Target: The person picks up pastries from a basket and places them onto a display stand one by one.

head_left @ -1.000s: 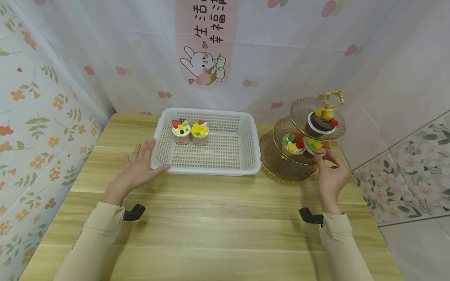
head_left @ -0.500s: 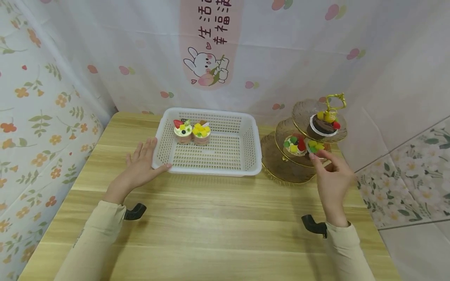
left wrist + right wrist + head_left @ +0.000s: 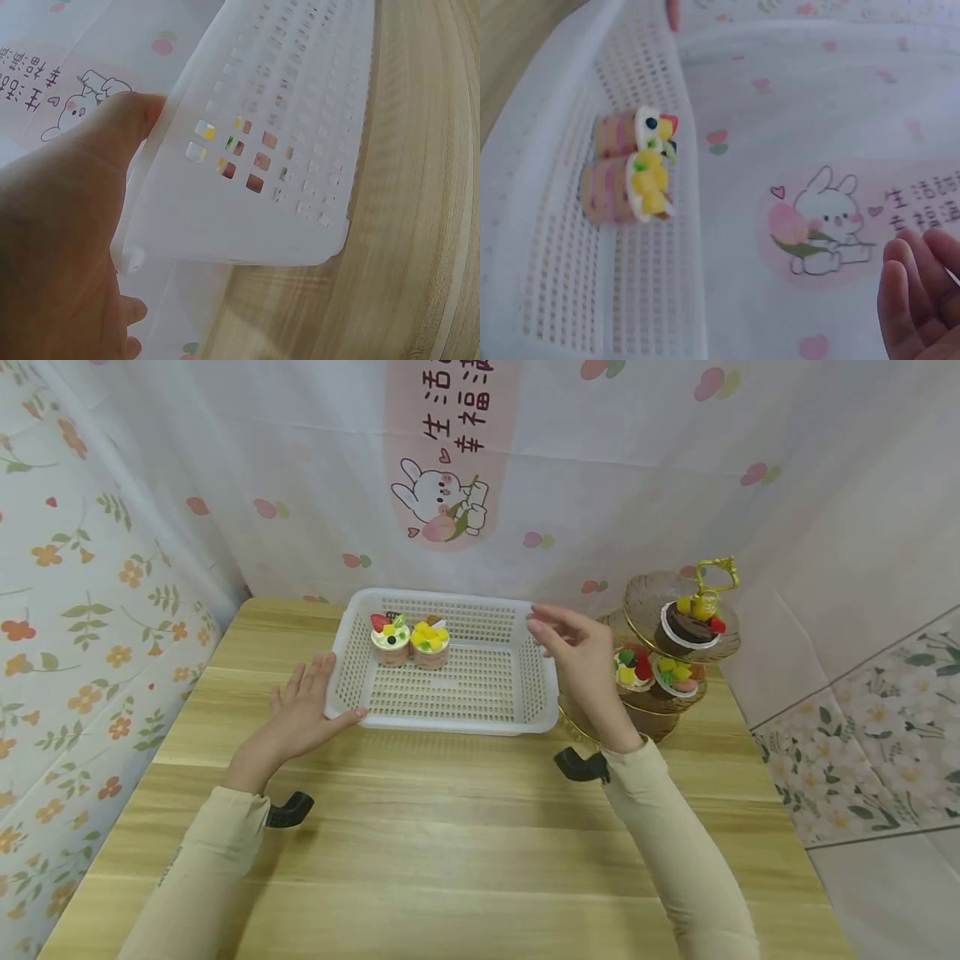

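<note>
My left hand (image 3: 300,714) lies against the left end of the white plastic basket (image 3: 442,724), fingers spread and thumb on the front rim. In the left wrist view, the thumb touches the rim of the perforated basket wall (image 3: 277,225). Two dessert cups stand side by side inside: one with strawberry and cream (image 3: 391,647), one with yellow fruit cubes (image 3: 430,647). My right hand (image 3: 585,660) is over the basket's right end, fingers loosely bent and holding nothing. The right wrist view shows its fingers (image 3: 900,300) apart from the basket.
A gold-rimmed tiered stand (image 3: 645,597) is at the right, partly behind my right hand. A chocolate cupcake (image 3: 688,628) sits on its top tier. Below are a fruit-topped cupcake (image 3: 633,668) and another with green and pink toppings (image 3: 675,677). A printed curtain (image 3: 315,468) hangs behind the table.
My right hand has let go of the green-and-pink-topped cupcake on the stand's middle tier and moved left to the basket's right end. My left hand has stayed at the basket.
</note>
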Demonstrator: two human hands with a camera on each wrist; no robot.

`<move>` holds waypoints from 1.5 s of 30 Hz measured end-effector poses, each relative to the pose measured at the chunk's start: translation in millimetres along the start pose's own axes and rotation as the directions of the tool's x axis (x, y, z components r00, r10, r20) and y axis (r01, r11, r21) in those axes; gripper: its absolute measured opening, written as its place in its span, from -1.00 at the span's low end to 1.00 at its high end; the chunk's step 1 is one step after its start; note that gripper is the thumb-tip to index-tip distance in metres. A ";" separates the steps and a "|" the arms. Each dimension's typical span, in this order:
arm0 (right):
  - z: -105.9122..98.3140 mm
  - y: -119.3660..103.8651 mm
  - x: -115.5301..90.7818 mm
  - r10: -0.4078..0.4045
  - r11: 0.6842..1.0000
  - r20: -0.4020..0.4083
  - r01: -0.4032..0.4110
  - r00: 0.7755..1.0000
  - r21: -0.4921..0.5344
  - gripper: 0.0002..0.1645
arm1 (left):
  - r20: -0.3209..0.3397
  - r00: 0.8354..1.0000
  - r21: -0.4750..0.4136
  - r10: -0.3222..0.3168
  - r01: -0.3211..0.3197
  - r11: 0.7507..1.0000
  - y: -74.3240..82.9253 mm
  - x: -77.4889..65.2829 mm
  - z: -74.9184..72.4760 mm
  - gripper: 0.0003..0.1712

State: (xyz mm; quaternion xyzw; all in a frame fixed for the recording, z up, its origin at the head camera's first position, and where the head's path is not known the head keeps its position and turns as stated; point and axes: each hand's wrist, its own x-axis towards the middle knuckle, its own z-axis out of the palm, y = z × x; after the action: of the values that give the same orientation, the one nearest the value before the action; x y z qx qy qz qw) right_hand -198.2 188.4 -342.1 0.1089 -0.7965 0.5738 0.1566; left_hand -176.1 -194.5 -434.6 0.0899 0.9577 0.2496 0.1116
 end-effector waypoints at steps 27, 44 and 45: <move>105.4 113.6 75.2 0.423 0.906 0.390 -0.393 0.818 -0.158 -0.49 | -0.008 1.000 -0.008 -0.002 0.002 1.000 -2.5 3.5 4.4 0.26; 131.7 104.5 65.0 0.440 0.890 0.468 -0.442 0.767 -0.112 -0.14 | -0.002 1.000 -0.004 -0.016 0.016 1.000 -0.9 2.8 1.4 0.25; 134.3 109.5 65.1 0.441 0.890 0.457 -0.441 0.772 -0.115 -0.14 | -0.002 1.000 -0.004 -0.017 0.017 1.000 -1.0 2.8 1.2 0.25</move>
State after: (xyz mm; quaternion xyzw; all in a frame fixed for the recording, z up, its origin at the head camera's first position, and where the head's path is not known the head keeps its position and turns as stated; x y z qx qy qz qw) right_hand -313.9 96.3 -453.3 0.0551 -0.8138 0.5498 -0.1802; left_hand -178.6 -194.1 -436.6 0.0814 0.9581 0.2504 0.1128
